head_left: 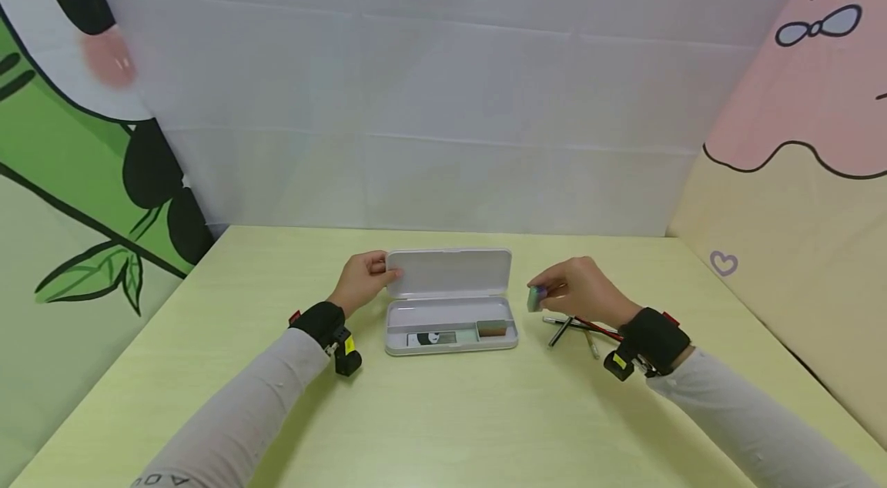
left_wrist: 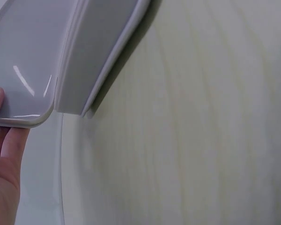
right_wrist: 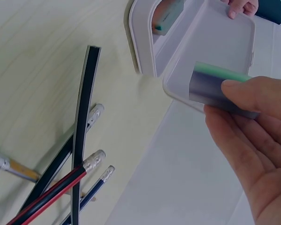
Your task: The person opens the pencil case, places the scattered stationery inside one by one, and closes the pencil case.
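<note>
A pale grey pencil case (head_left: 452, 352) lies on the table with its lid (head_left: 453, 272) raised. My left hand (head_left: 362, 280) pinches the lid's left edge, thumb on the inner face and fingers behind. To the right of the case, my right hand (head_left: 589, 289) holds a small green and dark-blue block (right_wrist: 210, 86), probably an eraser, between thumb and fingers, above the table. Inside the case, a brown and green block (head_left: 492, 328) sits at the right end. A strip with a black-and-white picture (head_left: 431, 338) shows toward the left.
Below my right hand several pencils lie crossed on the table, among them a red-and-black pencil (right_wrist: 56, 191). A flat black stick (right_wrist: 86, 89) lies across them. A white cloth wall (head_left: 443, 88) stands behind the table, with printed cloth at both sides.
</note>
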Tool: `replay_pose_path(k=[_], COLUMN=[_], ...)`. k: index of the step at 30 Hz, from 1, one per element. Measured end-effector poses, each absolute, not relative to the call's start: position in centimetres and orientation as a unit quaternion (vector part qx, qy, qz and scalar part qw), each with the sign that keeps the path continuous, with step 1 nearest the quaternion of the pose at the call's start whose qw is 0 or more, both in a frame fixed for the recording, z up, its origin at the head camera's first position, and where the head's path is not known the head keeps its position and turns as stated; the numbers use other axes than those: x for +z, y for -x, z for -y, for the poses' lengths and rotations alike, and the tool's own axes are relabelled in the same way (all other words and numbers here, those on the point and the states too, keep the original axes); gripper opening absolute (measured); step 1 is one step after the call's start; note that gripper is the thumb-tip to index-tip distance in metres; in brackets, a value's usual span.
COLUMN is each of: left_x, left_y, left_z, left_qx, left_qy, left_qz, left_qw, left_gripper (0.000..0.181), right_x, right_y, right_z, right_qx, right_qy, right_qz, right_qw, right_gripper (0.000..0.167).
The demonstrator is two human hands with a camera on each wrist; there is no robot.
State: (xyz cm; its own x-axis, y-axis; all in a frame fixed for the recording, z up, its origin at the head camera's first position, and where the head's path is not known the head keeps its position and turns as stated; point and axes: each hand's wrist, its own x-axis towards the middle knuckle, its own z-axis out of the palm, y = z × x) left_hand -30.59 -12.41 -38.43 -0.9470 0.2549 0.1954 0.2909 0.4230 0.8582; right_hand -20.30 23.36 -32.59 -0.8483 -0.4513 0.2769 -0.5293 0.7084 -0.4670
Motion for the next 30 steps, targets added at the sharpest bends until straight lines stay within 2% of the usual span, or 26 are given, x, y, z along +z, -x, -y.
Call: replay_pose_path(k=[16, 30], left_x=[-38.5, -38.6], left_y=[30.7, 30.7], left_z=[12.6, 12.6], left_qx=[-0.514, -0.521], left_qy=[0.162, 0.149], left_qz=[0.842, 0.841], left_qw=[0.011, -0.001], left_gripper=[0.032, 0.034], right_x=[-33.5, -34.5], right_y=[20.1, 20.2], right_z=[-21.3, -20.2], right_qx=[0.307, 0.249], right_qy=[-0.309, -0.343], right_qz=[0.900, 0.906], right_qw=[0.026, 0.005], right_gripper=[0.024, 0.025])
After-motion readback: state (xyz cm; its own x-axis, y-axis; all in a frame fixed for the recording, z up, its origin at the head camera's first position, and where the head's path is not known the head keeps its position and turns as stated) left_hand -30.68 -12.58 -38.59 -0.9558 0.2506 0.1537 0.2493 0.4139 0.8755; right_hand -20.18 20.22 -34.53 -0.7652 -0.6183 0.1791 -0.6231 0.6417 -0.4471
